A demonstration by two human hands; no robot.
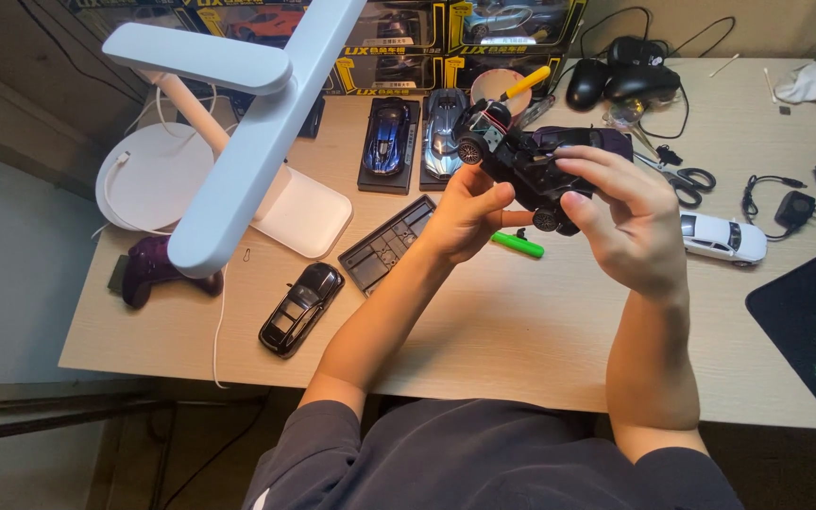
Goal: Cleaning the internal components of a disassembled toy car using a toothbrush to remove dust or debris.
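I hold the toy car [531, 161] above the desk's [521, 321] far edge, left hand [465, 212] and right hand [625, 222] both clasping it, its long axis running left-right.

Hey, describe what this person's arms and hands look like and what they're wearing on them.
Both the left hand and right hand are bare, with no gloves, rings or watch visible. Forearms are uncovered to the elbows, where loose dark grey sleeves begin. Fingernails look short and unpainted.
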